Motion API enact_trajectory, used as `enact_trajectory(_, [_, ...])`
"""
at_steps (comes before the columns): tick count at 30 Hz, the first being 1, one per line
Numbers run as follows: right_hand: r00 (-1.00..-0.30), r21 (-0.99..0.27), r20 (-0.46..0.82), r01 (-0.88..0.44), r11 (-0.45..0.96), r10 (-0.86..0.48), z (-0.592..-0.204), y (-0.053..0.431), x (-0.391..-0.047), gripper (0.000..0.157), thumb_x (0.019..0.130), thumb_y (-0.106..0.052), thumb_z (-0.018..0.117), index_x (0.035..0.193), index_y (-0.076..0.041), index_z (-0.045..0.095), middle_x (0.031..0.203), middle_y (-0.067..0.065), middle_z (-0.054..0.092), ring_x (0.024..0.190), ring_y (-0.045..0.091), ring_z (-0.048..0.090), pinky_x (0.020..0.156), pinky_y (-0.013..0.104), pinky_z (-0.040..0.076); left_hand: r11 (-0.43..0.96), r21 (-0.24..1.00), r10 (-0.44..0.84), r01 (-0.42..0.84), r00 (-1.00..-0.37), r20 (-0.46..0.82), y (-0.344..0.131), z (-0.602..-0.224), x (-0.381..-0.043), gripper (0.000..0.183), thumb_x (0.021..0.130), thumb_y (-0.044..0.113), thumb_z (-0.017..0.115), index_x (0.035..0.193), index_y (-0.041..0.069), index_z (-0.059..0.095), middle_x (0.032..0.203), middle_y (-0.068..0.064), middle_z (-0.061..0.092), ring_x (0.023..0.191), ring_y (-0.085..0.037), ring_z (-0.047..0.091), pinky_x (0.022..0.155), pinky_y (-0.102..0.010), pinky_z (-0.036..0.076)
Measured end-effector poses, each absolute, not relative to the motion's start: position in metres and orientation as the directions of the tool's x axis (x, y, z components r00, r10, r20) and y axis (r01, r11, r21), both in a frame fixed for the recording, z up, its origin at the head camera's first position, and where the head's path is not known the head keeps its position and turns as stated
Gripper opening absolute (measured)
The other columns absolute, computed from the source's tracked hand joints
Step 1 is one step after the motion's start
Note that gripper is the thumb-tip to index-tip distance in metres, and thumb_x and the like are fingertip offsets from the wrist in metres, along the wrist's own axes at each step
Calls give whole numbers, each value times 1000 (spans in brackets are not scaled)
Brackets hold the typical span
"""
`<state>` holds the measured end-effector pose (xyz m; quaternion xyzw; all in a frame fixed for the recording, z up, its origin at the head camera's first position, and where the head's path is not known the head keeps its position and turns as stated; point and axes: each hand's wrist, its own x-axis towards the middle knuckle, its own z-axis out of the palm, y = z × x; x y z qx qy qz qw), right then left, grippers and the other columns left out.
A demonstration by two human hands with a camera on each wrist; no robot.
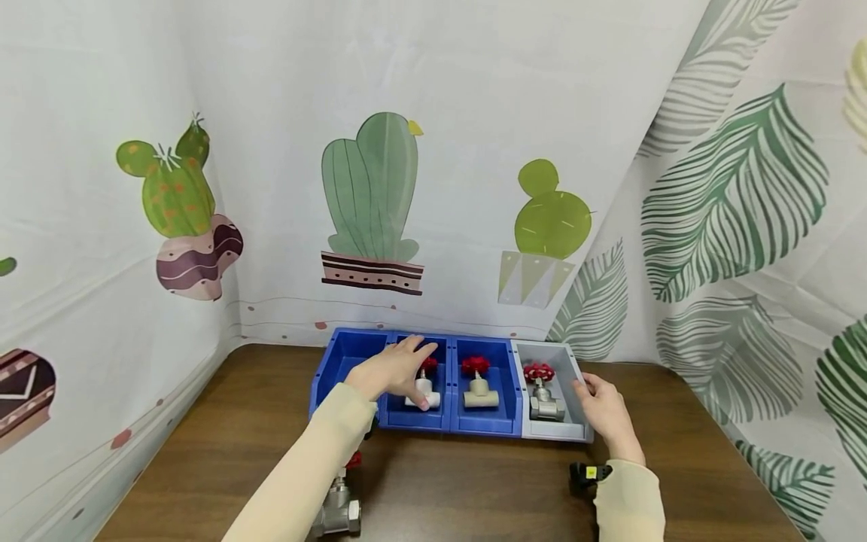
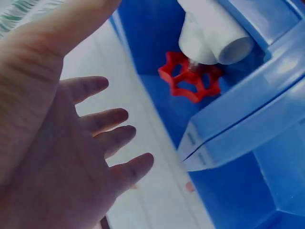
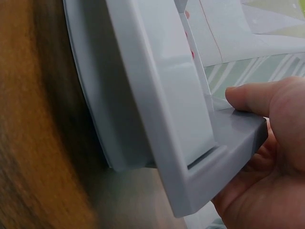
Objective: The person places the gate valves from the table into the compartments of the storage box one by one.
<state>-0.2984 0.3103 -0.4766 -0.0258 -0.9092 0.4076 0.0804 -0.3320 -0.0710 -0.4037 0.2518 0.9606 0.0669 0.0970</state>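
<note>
My left hand (image 1: 389, 370) hovers with spread fingers over a blue bin (image 1: 415, 420) that holds a white valve (image 2: 205, 36) with a red handwheel. In the left wrist view its fingers are extended and nothing is in the palm. At the right end of the bin row, my right hand (image 1: 609, 414) grips the side of a grey bin (image 1: 557, 431), the thumb (image 3: 250, 98) lying over the rim. Inside that grey bin stands a metal valve (image 1: 546, 408) with a red handwheel. A beige valve (image 1: 480, 397) sits in the blue bin between them.
Another blue bin (image 1: 359, 345) forms the left end of the row. A second metal valve (image 1: 341, 513) lies on the wooden table (image 1: 467, 489), partly hidden by the left sleeve. Behind the bins hangs a printed curtain (image 1: 460, 188).
</note>
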Motion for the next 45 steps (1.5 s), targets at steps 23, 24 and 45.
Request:
enact_trajectory(23, [-986,-747,117,-6,665,123,-476,308,-300,42,103,-20,48,132,11,50,114,26,64,100,36,60,84,52,46,764,423,534,487,-845,8,-124,-405,-272,111,65,54,86,154,18,30,157,-16,25,139,-41,29,104,-62,31])
enact_trajectory(24, [-986,-747,114,-1,665,125,-476,307,-299,43,103,-20,48,132,11,50,114,26,63,100,36,60,85,53,46,762,427,534,487,-846,12,-127,-406,-270,111,65,55,85,154,18,30,156,-16,26,139,-41,30,104,-61,31])
enact_trajectory(45, [-984,-748,121,-2,663,133,-477,310,-300,42,103,-21,49,131,10,51,113,26,64,98,35,61,82,51,47,698,530,550,481,-835,33,-164,-432,-243,103,69,64,77,150,13,38,149,-16,36,130,-36,42,99,-54,40])
